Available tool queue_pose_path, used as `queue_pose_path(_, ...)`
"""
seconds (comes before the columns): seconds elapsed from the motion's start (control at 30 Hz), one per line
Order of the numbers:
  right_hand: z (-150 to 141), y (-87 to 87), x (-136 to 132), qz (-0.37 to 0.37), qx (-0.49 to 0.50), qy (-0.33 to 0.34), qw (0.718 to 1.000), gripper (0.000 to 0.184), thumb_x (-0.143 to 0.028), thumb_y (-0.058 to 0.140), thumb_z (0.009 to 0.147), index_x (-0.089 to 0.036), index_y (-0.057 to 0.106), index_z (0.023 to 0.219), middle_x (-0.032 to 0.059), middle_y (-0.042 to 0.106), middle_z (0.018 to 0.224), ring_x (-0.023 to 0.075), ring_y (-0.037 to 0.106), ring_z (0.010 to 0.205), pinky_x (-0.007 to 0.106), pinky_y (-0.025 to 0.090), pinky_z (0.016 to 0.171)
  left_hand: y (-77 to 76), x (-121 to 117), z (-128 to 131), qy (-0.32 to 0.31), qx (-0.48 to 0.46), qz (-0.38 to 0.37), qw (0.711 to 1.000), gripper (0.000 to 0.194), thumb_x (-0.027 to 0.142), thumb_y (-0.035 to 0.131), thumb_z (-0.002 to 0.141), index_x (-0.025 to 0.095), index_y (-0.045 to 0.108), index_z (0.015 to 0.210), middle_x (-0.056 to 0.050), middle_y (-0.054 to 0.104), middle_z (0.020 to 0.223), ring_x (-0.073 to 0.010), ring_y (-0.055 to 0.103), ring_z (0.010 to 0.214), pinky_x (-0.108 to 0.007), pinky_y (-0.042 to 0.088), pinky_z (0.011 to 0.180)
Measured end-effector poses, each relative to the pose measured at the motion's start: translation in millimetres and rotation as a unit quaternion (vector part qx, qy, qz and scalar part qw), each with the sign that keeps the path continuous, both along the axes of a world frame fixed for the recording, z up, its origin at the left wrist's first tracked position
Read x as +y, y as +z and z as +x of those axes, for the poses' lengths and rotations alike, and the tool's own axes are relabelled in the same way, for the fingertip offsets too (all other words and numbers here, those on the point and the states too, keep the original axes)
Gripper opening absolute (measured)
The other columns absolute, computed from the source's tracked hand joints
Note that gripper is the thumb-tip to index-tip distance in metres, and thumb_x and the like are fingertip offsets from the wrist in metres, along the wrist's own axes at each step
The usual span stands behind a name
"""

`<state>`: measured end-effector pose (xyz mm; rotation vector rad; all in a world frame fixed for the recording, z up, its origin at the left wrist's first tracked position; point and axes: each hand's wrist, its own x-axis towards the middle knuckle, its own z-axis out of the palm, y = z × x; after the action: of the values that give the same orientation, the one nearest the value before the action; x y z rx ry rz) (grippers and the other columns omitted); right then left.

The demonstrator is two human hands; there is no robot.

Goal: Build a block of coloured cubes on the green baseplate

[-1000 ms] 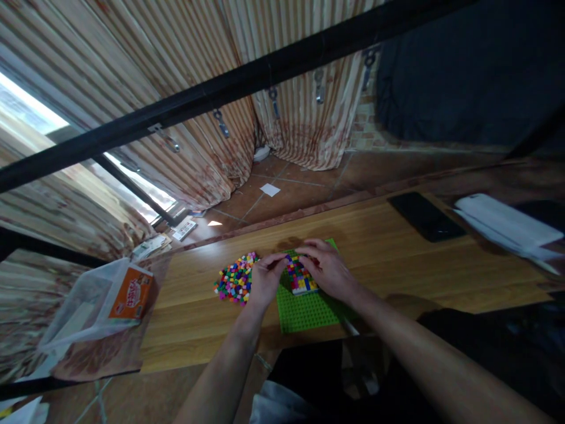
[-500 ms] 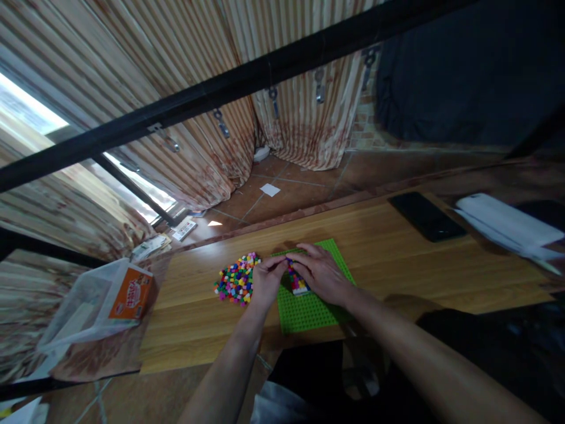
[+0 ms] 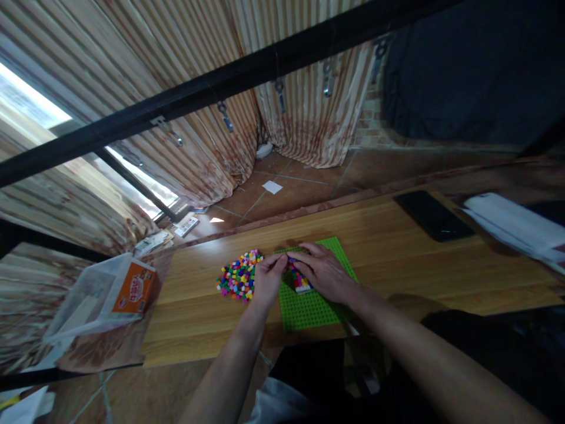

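A green studded baseplate [image 3: 309, 312] lies on the wooden table, with a small block of coloured bricks [image 3: 302, 282] built up on it, white along its near edge. My left hand [image 3: 268, 275] is at the baseplate's left edge, thumb and forefinger pinched together at the far end of the built bricks; whatever is between them is too small to make out. Over the bricks and plate lies my right hand [image 3: 324, 271], its fingers reaching to the same far end and covering part of the build. It is unclear whether its fingertips grip a brick.
Left of the baseplate is a pile of loose coloured bricks [image 3: 239, 275]. A clear plastic bin [image 3: 88, 300] with an orange label stands off the table's left end. On the right lie a black phone [image 3: 433, 215] and white papers [image 3: 514, 227]. A dark metal bar [image 3: 247, 76] crosses beyond.
The view has shifted slightly, moving the surroundings a little in the picture. Both hands stay at the far end of the built bricks, with only small finger movement.
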<state>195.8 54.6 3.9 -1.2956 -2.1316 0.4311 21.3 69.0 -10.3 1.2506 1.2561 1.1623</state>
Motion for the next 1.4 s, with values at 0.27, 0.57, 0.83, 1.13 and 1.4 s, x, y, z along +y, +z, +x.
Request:
queue_pose_path(0.27,-1,-4.8,1,0.033,0.024,0.004,0.999,0.035,-0.032,0.043,0.100,-0.028,0.066,0.125,0.0110,0.063,0.120,0.0257,0.058,0.114,0.045,0.048,0.098,0.5,-1,0,0.009,0.026,0.042,0.999,0.017,0.030,0.072,0.076,0.019,0.078,0.088,-0.004,0.077,0.087,-0.0161,0.068,0.080,-0.031,0.053,0.082)
queue_pose_path(0.57,-1,-11.9,3,0.025,0.057,0.003,0.998,0.033,-0.029,0.046,0.099,-0.026,0.068,0.123,0.0107,0.064,0.119,0.0245,0.059,0.114,0.043,0.049,0.099,-4.0,1,-6,-0.010,0.058,0.064,0.996,0.015,0.027,0.071,0.077,0.020,0.078,0.087,-0.004,0.077,0.087,-0.0163,0.069,0.080,-0.031,0.054,0.082)
queue_pose_path(0.83,-1,-12.9,5,0.010,0.055,0.005,0.998,0.032,-0.031,0.047,0.098,-0.029,0.069,0.122,0.0093,0.067,0.115,0.0242,0.060,0.113,0.044,0.048,0.100,-2.8,4,-8,-0.039,0.061,0.054,0.996,0.017,0.030,0.069,0.079,0.019,0.078,0.088,-0.005,0.077,0.089,-0.0169,0.069,0.080,-0.031,0.055,0.081)
queue_pose_path(1.13,3,-7.2,4,-0.021,0.114,-0.004,0.993,0.043,-0.038,0.046,0.097,-0.025,0.056,0.136,0.0101,0.064,0.130,0.0252,0.058,0.121,0.048,0.046,0.104,-12.2,-14,-11,0.011,0.118,0.050,0.992,0.021,0.026,0.061,0.083,0.018,0.076,0.095,-0.005,0.076,0.092,-0.0174,0.068,0.081,-0.030,0.055,0.078)
queue_pose_path(1.4,5,-6.8,3,-0.004,0.061,-0.027,0.998,0.036,-0.038,0.044,0.097,-0.020,0.064,0.121,0.0119,0.067,0.120,0.0276,0.060,0.115,0.047,0.045,0.102,22.4,26,-70,0.115,0.438,0.051,0.890,0.029,0.017,0.054,0.085,0.017,0.072,0.107,-0.009,0.074,0.109,-0.0206,0.067,0.099,-0.035,0.052,0.093)
